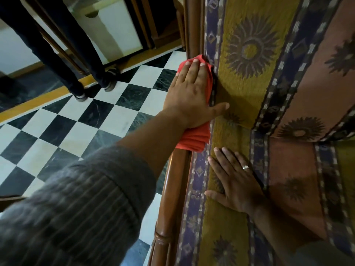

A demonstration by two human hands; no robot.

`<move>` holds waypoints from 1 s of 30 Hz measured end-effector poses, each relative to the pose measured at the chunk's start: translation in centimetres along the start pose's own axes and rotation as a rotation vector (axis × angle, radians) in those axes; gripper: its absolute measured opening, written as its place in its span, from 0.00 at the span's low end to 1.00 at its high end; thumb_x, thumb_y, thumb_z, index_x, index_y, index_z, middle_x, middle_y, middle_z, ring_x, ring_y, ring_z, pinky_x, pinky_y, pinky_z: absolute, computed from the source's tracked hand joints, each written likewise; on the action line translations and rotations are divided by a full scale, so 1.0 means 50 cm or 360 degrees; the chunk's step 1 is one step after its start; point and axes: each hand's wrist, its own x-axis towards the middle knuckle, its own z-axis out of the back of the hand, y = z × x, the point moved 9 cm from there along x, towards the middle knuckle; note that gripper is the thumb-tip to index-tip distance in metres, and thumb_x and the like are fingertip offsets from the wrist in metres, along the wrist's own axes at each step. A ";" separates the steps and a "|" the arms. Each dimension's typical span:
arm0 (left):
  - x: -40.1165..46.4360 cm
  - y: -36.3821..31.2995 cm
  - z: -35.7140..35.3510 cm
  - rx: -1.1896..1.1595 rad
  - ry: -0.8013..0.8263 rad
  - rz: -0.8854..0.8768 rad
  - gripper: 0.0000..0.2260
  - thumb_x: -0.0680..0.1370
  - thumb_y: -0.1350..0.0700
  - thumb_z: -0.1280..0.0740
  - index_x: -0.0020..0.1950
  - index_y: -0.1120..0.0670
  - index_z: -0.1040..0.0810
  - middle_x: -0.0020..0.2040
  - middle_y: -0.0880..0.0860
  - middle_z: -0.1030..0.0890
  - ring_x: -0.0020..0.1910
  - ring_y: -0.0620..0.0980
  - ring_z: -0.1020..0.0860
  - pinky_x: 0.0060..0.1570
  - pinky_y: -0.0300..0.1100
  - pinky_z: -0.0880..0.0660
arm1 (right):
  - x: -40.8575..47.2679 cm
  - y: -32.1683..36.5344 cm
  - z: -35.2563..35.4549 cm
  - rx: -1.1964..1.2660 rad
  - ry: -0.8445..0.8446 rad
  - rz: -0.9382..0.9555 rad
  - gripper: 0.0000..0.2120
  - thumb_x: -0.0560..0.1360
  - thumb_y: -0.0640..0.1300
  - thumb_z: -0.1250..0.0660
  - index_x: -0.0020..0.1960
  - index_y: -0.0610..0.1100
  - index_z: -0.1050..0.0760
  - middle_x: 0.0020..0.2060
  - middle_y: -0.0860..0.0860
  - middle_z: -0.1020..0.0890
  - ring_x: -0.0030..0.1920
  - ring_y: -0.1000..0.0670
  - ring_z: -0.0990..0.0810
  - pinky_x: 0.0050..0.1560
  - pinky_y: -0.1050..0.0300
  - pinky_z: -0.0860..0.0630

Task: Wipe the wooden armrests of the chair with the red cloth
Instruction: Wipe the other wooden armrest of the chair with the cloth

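A wooden armrest [173, 189] runs up the left side of the chair, from the bottom of the view to the top. The red cloth [194, 138] is draped over its middle. My left hand [189, 93] lies flat on top of the cloth and presses it onto the wood, with the thumb reaching over onto the cushion. My right hand [235, 181], wearing a ring, rests flat with fingers spread on the patterned seat cushion [249, 77], just right of the armrest and below the cloth. It holds nothing.
A black and white chequered floor [80, 127] lies left of the chair. A person's legs and shoes [80, 93] stand on it at the upper left, in front of wooden furniture legs and a white cabinet [115, 31].
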 end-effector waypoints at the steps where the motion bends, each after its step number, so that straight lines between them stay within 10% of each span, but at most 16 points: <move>1: -0.003 0.004 0.004 -0.0070 -0.0024 0.0051 0.51 0.72 0.25 0.43 0.81 0.58 0.57 0.83 0.57 0.55 0.81 0.55 0.59 0.80 0.50 0.58 | 0.003 -0.001 0.001 -0.0019 0.0007 0.0004 0.46 0.73 0.76 0.48 0.79 0.46 0.40 0.81 0.45 0.44 0.81 0.44 0.48 0.76 0.35 0.42; 21: -0.382 -0.052 -0.024 -0.0168 0.0162 -0.0156 0.44 0.76 0.32 0.40 0.81 0.55 0.51 0.83 0.53 0.54 0.81 0.52 0.60 0.80 0.54 0.55 | -0.013 0.025 0.030 0.0000 0.0164 -0.0053 0.49 0.74 0.73 0.67 0.77 0.40 0.37 0.78 0.38 0.37 0.78 0.35 0.40 0.76 0.34 0.44; 30: -0.510 -0.083 -0.041 -0.0023 0.0108 -0.0155 0.46 0.75 0.27 0.45 0.79 0.53 0.62 0.82 0.55 0.58 0.81 0.54 0.63 0.78 0.54 0.60 | -0.151 0.073 -0.020 -0.0044 0.0448 -0.0222 0.43 0.76 0.70 0.56 0.79 0.40 0.43 0.80 0.39 0.44 0.80 0.37 0.45 0.76 0.34 0.47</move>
